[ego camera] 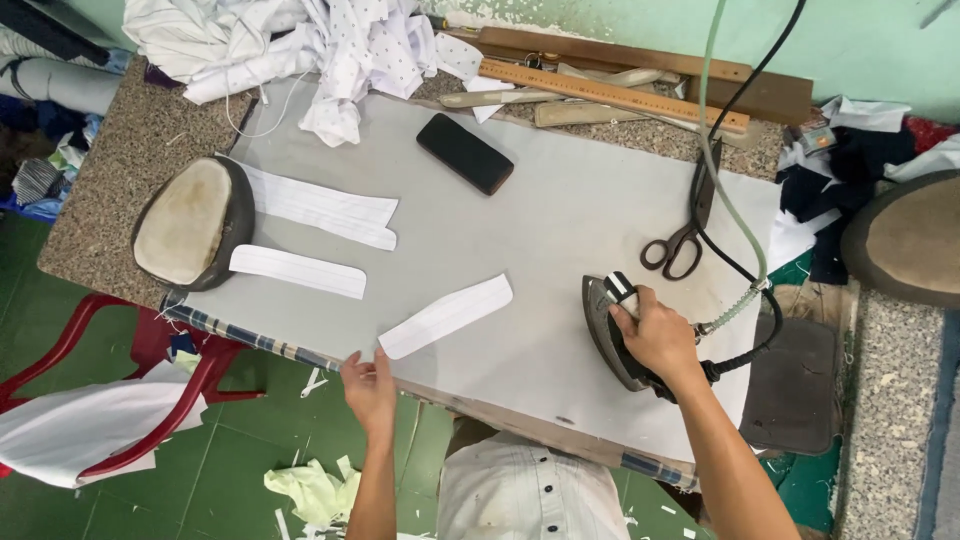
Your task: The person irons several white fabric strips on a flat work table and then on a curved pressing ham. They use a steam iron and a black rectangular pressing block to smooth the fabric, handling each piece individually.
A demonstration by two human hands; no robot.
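The right hand [655, 335] is clenched on the dark steam iron [615, 335]. The left hand [370, 388], open, sits at seven o'clock of the white fabric strip [445, 315]; flatten it smooth first.

Left hand [370, 388] sat at 6 o'clock, palm down, fingers spread flat and pointing toward 12, forearm running straight back to 6. Right hand [655, 335] was at 4 o'clock, fingers curled tight in a closed grip, knuckles up, forearm angling down toward 5.
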